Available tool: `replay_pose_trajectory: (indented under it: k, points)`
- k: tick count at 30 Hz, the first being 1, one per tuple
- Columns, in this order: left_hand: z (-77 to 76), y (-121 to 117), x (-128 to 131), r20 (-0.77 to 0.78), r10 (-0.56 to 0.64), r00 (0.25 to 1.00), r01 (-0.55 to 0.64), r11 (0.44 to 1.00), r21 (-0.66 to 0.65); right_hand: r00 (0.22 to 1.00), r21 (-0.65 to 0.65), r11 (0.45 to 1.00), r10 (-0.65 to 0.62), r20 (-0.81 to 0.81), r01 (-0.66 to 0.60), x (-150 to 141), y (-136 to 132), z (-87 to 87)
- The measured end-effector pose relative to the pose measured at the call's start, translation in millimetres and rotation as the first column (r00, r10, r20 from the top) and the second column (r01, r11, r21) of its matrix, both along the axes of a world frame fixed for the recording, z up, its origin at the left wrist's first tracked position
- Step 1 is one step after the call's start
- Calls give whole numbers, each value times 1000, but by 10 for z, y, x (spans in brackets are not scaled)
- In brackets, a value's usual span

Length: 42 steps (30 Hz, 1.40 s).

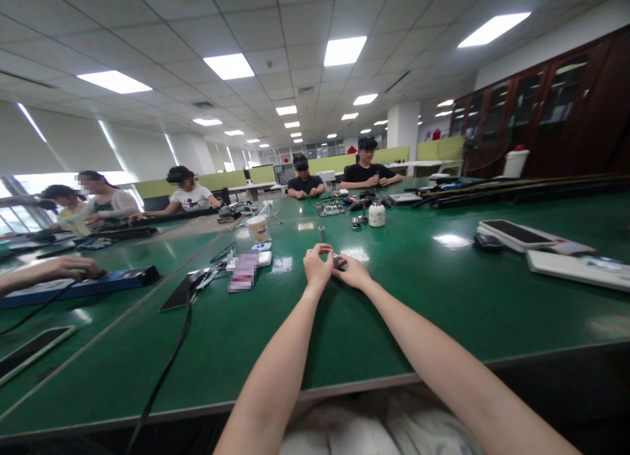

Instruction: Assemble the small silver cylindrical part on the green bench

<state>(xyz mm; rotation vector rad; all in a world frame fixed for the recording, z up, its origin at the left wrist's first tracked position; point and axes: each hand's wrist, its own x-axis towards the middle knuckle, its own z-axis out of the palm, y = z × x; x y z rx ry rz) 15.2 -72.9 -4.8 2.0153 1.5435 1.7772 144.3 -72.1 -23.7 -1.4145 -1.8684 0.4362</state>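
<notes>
Over the green table, my left hand (319,267) and my right hand (353,273) meet with fingers curled together. Between their fingertips is a small grey metallic piece (336,260), mostly covered, so its kind does not show. Both hands appear closed on it. Just beyond my left hand a small grey metal cylinder (321,233) stands upright on the tabletop, apart from my fingers.
A lidded cup (258,228), a purple packet (243,271) and a black cable (172,356) lie to the left. Ahead are a white jar (377,215) and a circuit board (331,209). Phones (516,234) rest at right. Co-workers sit around; one's hand (73,268) reaches in at left.
</notes>
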Motion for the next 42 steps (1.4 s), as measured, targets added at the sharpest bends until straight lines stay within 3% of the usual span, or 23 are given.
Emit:
replay_pose_trajectory:
  k: [14, 23, 32, 36, 39, 42]
  points:
    - [47, -93, 25, -116, 32, 993, -31, 999, 13, 1000, 7, 1000, 15, -17, -15, -1, -3, -4]
    - [15, -61, -1, -69, 17, 997, -16, 1000, 15, 1000, 5, 1000, 14, -11, -14, 3, 17, -24]
    - [33, 1, -26, 43, 126, 991, -127, 992, 7, 1000, 5, 1000, 7, 11, -7, -9, -4, -1]
    - [-18, 67, -170, 42, 198, 979, -189, 968, -168, 1000, 25, 1000, -7, 11, 7, -5, -3, -17]
    - [-85, 98, -273, -66, 127, 990, -143, 887, -439, 1000, 40, 999, 3, 7, -3, 1, 2, -30]
    - [-126, 105, -297, -157, 86, 984, -155, 848, -506, 1000, 42, 999, 8, 4, -8, 2, 2, -32]
